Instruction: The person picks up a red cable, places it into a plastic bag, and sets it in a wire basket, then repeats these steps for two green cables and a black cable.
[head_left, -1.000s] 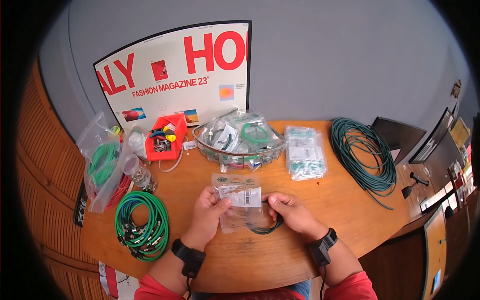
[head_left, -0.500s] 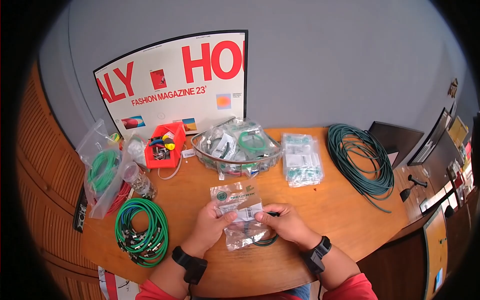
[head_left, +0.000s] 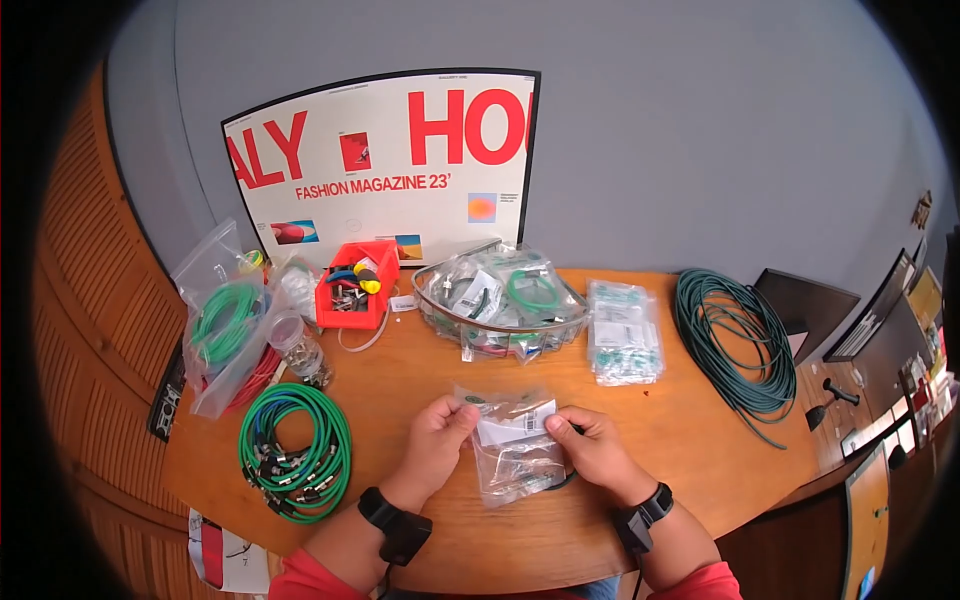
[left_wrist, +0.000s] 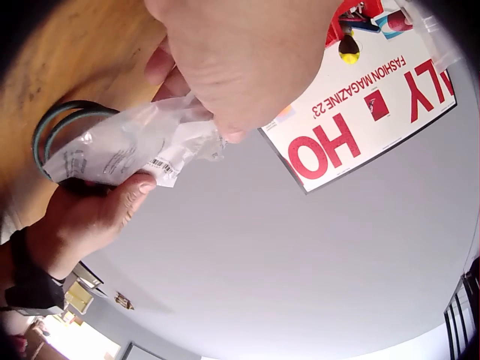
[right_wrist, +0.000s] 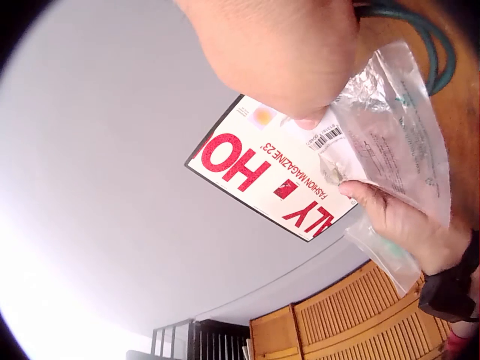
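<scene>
A clear plastic bag with a white barcode label is held up over the wooden table, between both hands. My left hand pinches its left edge, the thumb lying on the front. At the opposite edge, my right hand grips the bag with its thumb beside the label. That same hand also holds a looped dark green cable behind the bag. In the left wrist view the cable curves out past the bag's lower end. The right fingers are mostly hidden behind the plastic.
Beyond the hands stands a wire basket of bagged parts, with a stack of flat bags to its right. A big dark green cable coil lies far right. Leftward are green cables, a jar and a red bin.
The bag's printed top has tipped back, and its label sits higher between the hands. The right hand has come in from beside the bag and now grips its right edge.
</scene>
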